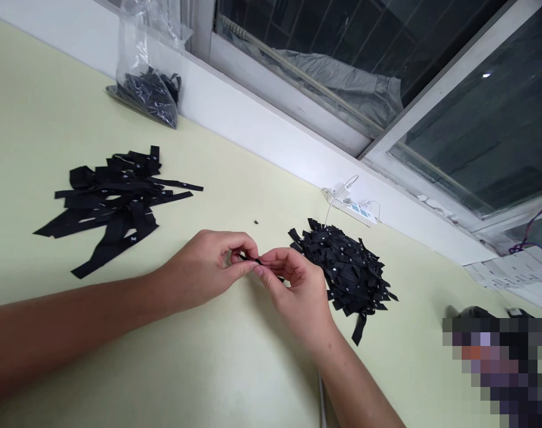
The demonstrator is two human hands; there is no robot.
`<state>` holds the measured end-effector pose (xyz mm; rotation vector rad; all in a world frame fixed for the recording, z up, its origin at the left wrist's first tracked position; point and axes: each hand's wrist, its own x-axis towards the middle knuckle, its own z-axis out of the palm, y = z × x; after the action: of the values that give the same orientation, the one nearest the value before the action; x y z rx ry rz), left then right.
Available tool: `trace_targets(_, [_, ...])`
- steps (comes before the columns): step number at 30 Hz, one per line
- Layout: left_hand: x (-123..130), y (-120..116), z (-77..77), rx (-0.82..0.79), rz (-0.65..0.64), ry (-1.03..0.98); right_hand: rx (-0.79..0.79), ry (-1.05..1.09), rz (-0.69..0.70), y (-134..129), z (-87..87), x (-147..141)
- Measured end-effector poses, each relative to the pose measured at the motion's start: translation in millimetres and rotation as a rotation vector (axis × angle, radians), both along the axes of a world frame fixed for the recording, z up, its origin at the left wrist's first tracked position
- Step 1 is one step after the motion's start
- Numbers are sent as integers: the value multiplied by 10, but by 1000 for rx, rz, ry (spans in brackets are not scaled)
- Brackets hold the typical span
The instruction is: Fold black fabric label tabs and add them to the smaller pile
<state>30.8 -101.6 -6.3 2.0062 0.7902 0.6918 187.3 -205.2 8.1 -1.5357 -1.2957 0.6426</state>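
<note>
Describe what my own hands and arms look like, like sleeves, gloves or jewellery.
Your left hand and right hand are ungloved, with no rings visible, though some fingers are hidden. Both forearms are bare as far as they show: no sleeves, watch or bracelet.

Black fabric strip (pixel 244 257) is mostly hidden by left hand (pixel 208 261) and right hand (pixel 303 291), white marks (pixel 134 239) on spread strips (pixel 141 189) too small to read, dark speck (pixel 256 222) unidentifiable, clear plastic bag (pixel 148 50) cut by top edge, lower-right shape (pixel 503 362) pixelated.
</note>
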Motion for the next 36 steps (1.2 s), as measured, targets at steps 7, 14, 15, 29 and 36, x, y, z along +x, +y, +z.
trace_targets(7, [12, 15, 0, -40, -4, 21, -22, 18, 28, 10, -13, 15])
trace_targets(14, [15, 9, 12, -67, -44, 24, -55, 93, 15, -4, -7, 12])
trace_targets(15, [14, 9, 12, -70, -49, 25, -62, 102, 11, -4, -5, 12])
trace_targets(29, [27, 58, -44, -37, -106, -34, -82, 138, -24, 24, -25, 75])
trace_targets(36, [74, 94, -62, -295, -84, -198, -68, 317, -40, 51, -34, 183])
